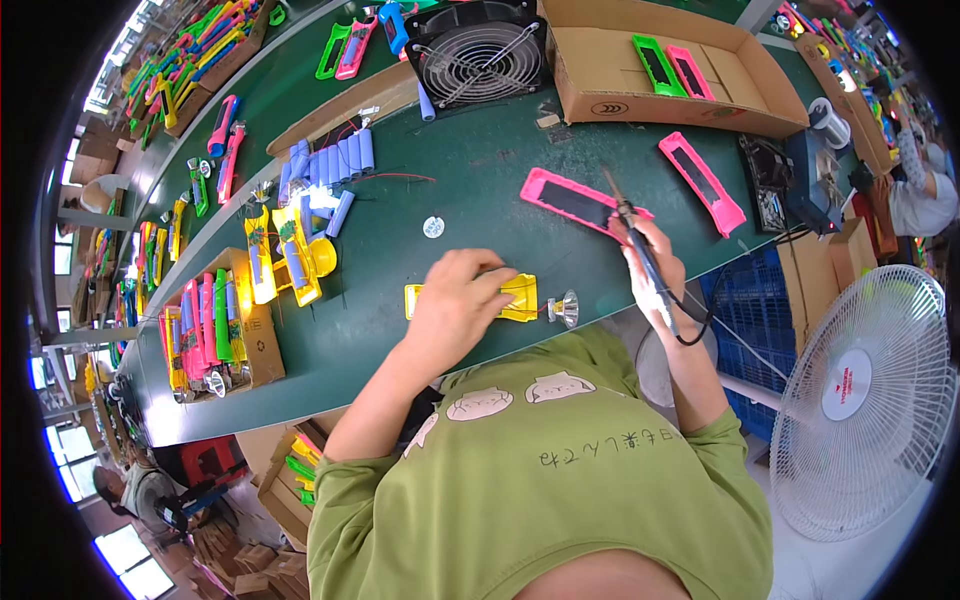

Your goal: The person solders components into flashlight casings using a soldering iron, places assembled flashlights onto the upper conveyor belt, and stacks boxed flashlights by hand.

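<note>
My left hand [458,302] lies curled over a yellow flashlight housing [522,298] near the table's front edge, its fingers pressed onto it. Just right of the housing sits a silver reflector [566,309], joined to it by thin wire. My right hand [655,262] grips a soldering iron [640,238], its tip pointing up and away from me. Below the iron's tip lies a pink housing [572,200] with a dark inner strip. A second pink housing [703,184] rests farther right. A small white disc [433,227] lies beyond my left hand.
Blue cylindrical cells [340,158] and yellow housings [290,250] stand to the left, beside a filled carton [262,345]. At the back are a square fan [480,62] and a cardboard tray [680,110]. A solder spool [822,118] and blue box [812,180] stand right.
</note>
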`<action>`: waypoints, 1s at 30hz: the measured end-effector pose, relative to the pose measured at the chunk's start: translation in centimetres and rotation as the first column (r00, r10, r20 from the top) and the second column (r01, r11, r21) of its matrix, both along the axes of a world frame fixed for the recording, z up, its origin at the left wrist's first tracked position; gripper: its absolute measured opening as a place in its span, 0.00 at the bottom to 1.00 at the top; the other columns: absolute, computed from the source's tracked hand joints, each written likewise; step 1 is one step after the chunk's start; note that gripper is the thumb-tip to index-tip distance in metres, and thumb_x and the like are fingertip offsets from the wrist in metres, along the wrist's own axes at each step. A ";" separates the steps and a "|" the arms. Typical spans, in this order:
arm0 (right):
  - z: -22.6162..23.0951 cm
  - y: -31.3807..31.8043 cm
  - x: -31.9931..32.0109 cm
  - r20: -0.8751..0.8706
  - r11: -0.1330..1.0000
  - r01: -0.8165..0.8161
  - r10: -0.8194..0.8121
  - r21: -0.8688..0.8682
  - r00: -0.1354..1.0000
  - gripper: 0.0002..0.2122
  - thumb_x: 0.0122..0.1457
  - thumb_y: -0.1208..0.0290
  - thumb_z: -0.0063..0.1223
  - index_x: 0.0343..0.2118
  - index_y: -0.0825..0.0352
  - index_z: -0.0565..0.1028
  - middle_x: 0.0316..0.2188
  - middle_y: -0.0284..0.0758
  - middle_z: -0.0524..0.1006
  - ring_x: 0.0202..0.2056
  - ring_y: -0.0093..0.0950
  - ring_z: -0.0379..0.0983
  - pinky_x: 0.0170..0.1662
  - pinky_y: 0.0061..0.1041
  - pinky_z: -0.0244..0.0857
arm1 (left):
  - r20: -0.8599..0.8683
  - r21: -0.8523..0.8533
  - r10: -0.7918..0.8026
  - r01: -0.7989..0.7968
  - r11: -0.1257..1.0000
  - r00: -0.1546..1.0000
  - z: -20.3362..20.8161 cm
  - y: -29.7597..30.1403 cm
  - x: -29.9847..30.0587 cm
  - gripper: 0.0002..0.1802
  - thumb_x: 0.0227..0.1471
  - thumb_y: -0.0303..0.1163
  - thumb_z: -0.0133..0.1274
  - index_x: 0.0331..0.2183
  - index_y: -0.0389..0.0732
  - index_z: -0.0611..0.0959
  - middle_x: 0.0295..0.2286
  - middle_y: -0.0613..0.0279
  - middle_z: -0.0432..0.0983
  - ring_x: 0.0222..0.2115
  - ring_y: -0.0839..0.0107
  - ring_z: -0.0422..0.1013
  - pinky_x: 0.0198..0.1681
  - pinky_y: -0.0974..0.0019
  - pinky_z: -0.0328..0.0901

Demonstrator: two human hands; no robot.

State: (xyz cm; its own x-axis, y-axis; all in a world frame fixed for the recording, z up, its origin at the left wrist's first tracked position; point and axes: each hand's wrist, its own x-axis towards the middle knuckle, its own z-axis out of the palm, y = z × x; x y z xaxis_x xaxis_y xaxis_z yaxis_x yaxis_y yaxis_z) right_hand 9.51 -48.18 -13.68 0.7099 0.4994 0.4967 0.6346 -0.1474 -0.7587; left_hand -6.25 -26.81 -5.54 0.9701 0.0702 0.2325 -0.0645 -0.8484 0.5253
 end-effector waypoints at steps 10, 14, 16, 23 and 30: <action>2.0 1.8 -1.5 -0.104 0.940 -0.324 0.313 -0.106 0.944 0.16 0.53 0.79 0.47 0.46 0.67 0.65 0.38 0.40 0.75 0.36 0.32 0.75 0.36 0.22 0.67 | 0.133 -0.461 0.141 -0.065 0.885 0.981 -3.0 -2.5 1.8 0.06 0.41 0.17 0.51 0.27 0.35 0.76 0.33 0.59 0.70 0.34 0.65 0.69 0.36 0.67 0.65; 2.5 1.6 -2.1 -0.366 0.873 -0.476 0.480 0.108 0.797 0.15 0.53 0.74 0.50 0.45 0.66 0.66 0.41 0.39 0.74 0.40 0.32 0.74 0.40 0.22 0.67 | -0.038 -0.988 0.522 -0.110 0.107 0.852 -2.7 -1.5 0.6 0.04 0.44 0.16 0.51 0.26 0.33 0.77 0.31 0.57 0.72 0.34 0.73 0.69 0.36 0.74 0.65; 2.6 1.5 -2.1 -0.270 0.859 -0.511 0.492 -0.003 0.828 0.16 0.52 0.70 0.52 0.44 0.67 0.67 0.39 0.39 0.75 0.38 0.32 0.74 0.42 0.24 0.66 | -0.038 -0.943 0.502 -0.196 0.267 0.864 -2.4 -0.3 0.1 0.04 0.42 0.16 0.52 0.25 0.35 0.78 0.28 0.60 0.72 0.32 0.73 0.69 0.37 0.71 0.65; 2.8 3.1 -3.9 -0.126 0.961 -0.265 0.273 0.078 0.954 0.14 0.45 0.77 0.59 0.37 0.70 0.71 0.29 0.38 0.76 0.28 0.29 0.75 0.39 0.27 0.68 | 0.136 0.293 0.112 -0.148 0.945 0.984 -1.8 4.1 0.5 0.04 0.35 0.25 0.55 0.21 0.44 0.80 0.21 0.67 0.70 0.29 0.66 0.66 0.44 0.60 0.57; 3.1 5.4 -3.8 -0.819 0.966 0.021 0.208 0.260 0.535 0.06 0.51 0.80 0.51 0.32 0.76 0.71 0.22 0.40 0.75 0.22 0.24 0.73 0.25 0.21 0.69 | -0.254 0.310 0.070 0.013 0.951 0.965 -1.6 4.2 1.7 0.02 0.39 0.28 0.51 0.20 0.43 0.79 0.22 0.65 0.69 0.31 0.65 0.65 0.38 0.62 0.57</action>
State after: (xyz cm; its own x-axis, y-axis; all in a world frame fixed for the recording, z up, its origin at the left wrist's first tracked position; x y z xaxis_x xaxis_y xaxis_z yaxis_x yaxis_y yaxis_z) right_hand 5.69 -42.80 -10.61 0.8097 0.5527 -0.1971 -0.3043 0.1083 -0.9464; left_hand -4.57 -22.65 -7.17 0.9979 0.0642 -0.0115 0.0651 -0.9699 0.2348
